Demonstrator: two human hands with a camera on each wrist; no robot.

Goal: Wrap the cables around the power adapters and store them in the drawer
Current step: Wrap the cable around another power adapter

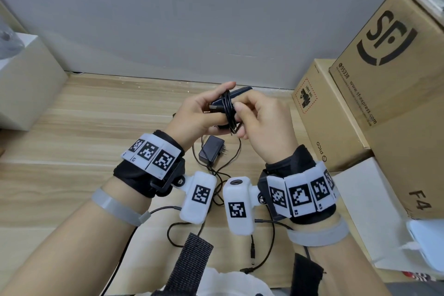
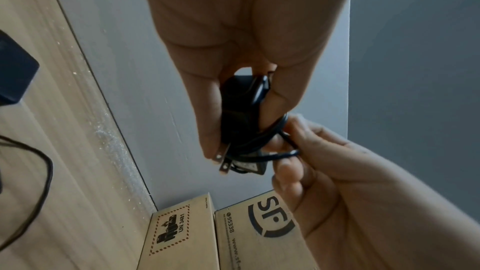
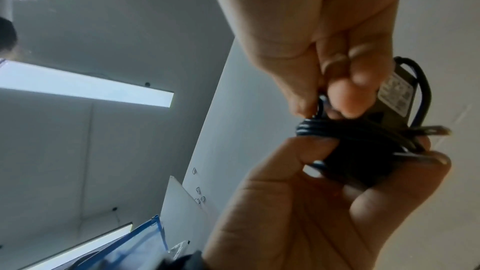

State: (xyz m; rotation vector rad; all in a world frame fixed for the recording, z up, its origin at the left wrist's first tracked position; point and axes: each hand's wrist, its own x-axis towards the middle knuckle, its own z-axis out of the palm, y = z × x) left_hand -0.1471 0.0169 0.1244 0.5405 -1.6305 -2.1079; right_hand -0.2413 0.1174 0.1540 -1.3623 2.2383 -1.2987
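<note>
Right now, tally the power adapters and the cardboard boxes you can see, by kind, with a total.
Power adapters: 2, the held adapter gripped by the left hand with its cable pinched by the right hand, and the adapter on the table
Cardboard boxes: 2, the SF box and the Pico box
Total: 4

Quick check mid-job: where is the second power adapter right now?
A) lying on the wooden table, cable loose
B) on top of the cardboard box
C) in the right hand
A: the second adapter lies on the wooden table below the hands, its cable unwound.
</note>
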